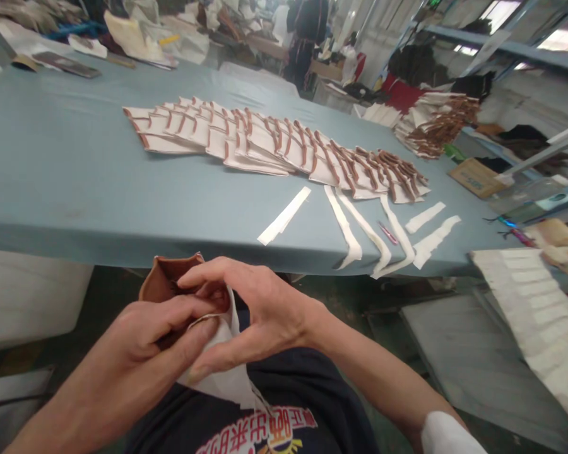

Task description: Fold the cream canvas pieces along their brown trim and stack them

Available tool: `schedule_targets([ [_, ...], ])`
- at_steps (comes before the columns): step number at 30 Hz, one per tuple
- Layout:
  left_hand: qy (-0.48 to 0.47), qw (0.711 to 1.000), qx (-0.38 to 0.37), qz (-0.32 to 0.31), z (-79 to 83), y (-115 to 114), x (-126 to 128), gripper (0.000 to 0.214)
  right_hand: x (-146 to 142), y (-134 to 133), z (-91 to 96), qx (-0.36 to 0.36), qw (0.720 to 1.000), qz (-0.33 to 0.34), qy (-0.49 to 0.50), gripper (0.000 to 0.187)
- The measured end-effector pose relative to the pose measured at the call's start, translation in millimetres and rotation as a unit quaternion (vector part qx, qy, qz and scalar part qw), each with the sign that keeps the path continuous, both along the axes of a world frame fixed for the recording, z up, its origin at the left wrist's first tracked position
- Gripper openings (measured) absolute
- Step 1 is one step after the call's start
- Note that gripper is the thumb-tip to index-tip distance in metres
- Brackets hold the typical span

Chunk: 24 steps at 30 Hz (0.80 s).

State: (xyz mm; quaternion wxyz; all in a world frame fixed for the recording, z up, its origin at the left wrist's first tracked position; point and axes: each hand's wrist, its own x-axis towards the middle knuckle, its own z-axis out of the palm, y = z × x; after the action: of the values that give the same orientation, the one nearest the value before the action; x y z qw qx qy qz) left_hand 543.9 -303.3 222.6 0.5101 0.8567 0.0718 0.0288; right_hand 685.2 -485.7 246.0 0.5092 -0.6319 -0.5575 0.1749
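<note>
Both hands work close together in front of my body, just off the table's near edge. Between them is a folded piece of brown and white fabric (163, 277), its brown part up at the left and its white part hanging below. My left hand (156, 340) pinches the edge of the piece between thumb and fingers. My right hand (265, 309) curves around the piece from the right, its fingers at the brown fold and its thumb against the white cloth. Some fingertips are hidden inside the fold.
Across the blue-green table (76, 183) runs an overlapping row of white pieces with brown edges (265, 139). Nearer lie white strips (286, 214) and small pink snips (388, 232). A dark phone (66, 64) rests at far left. A person (307, 38) stands behind.
</note>
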Motion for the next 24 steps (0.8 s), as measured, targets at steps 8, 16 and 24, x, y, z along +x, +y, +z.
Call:
schedule_targets([
  [8, -0.032, 0.995, 0.093, -0.027, 3.7, 5, -1, 0.041, 15, 15, -1.8, -0.178, 0.974, 0.047, -0.130, 0.056],
  [16, -0.094, 0.992, 0.082, -0.005, 5.7, 7, 3, 0.032, 25, 11, 4.1, -0.196, 0.974, 0.112, -0.024, 0.039],
  [24, -0.225, 0.939, 0.250, -0.073, -13.2, 13, -14, 0.037, 11, 4, -6.9, -0.159, 0.939, 0.114, 0.284, 0.053],
])
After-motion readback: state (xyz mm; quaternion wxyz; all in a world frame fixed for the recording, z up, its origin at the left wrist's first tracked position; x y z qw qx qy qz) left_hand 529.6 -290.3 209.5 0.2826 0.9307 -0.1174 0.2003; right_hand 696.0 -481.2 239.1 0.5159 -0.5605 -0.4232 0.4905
